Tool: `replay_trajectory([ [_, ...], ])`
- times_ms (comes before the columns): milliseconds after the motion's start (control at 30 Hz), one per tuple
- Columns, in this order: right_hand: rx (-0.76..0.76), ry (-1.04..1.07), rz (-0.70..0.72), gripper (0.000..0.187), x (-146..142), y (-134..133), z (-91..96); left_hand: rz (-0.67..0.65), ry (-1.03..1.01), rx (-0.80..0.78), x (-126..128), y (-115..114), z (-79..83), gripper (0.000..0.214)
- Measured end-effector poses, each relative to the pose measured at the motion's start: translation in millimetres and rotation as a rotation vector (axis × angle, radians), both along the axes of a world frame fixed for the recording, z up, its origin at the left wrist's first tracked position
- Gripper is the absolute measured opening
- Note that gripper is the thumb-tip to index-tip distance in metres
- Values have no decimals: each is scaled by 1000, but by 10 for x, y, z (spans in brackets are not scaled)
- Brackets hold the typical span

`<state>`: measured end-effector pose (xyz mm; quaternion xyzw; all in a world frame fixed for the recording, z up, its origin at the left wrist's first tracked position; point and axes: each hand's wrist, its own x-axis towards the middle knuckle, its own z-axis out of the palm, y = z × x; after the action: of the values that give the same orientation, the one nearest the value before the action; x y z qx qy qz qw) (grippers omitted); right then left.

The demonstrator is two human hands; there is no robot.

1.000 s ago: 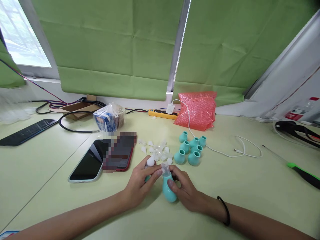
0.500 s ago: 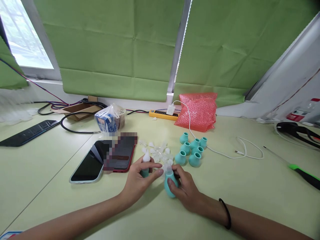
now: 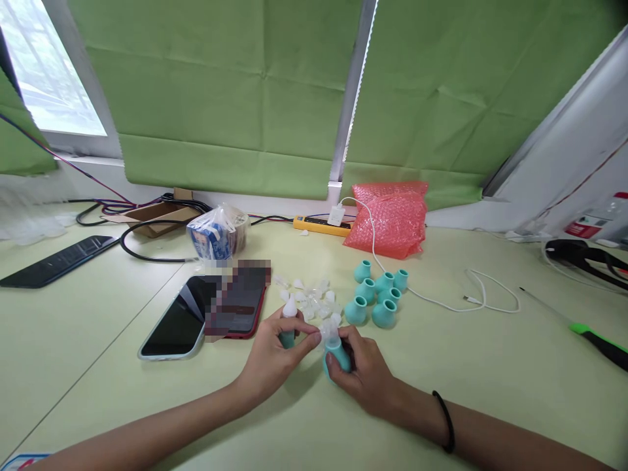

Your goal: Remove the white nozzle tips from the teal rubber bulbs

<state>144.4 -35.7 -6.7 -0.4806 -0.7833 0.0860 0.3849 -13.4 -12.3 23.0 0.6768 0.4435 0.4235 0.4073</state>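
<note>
My right hand [image 3: 367,373] is wrapped round a teal squeeze bulb [image 3: 335,358], held mouth up with a translucent nozzle piece [image 3: 331,328] at its neck. At that piece's left side, the thumb and index fingertip of my left hand [image 3: 275,347] come together; whether they grip it is hard to tell. The other fingers of my left hand curl round a second teal bulb [image 3: 287,339] topped by a white pointed tip [image 3: 290,306]. Just beyond lies a loose pile of small translucent pieces [image 3: 314,301]. Several open-necked teal bulbs [image 3: 356,311] stand to its right.
Two phones [image 3: 171,327] lie left of my hands. Farther back are a plastic-wrapped bundle [image 3: 216,232], a yellow power strip [image 3: 318,226] and a red bubble-wrap bag [image 3: 387,219]. A white cable [image 3: 441,304] and a screwdriver [image 3: 596,340] lie on the right.
My left thumb and index finger have closed together at the translucent piece. The right-hand bulb has tilted or risen slightly, and the nozzle piece shows more above its neck.
</note>
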Motion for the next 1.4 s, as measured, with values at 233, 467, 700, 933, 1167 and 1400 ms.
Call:
replay_trajectory([
  [233,-49,6,12,10,1,0,-23,-59,99,22,-15,11,90,11],
  [467,-246,264,147,11,61,-13,-71,-92,85,35,-27,56,61,12],
  [700,-196,426,226,11,101,-20,-80,-34,139,-1,-61,259,-12,16],
  [933,-209,355,216,9,92,-6,-25,-3,108,-82,-85,416,-141,24],
  [1167,-43,130,190,5,23,-5,92,-71,146,87,-90,223,-51,30],
  [1400,27,70,238,6,22,-28,89,-287,472,359,-65,9,47,28],
])
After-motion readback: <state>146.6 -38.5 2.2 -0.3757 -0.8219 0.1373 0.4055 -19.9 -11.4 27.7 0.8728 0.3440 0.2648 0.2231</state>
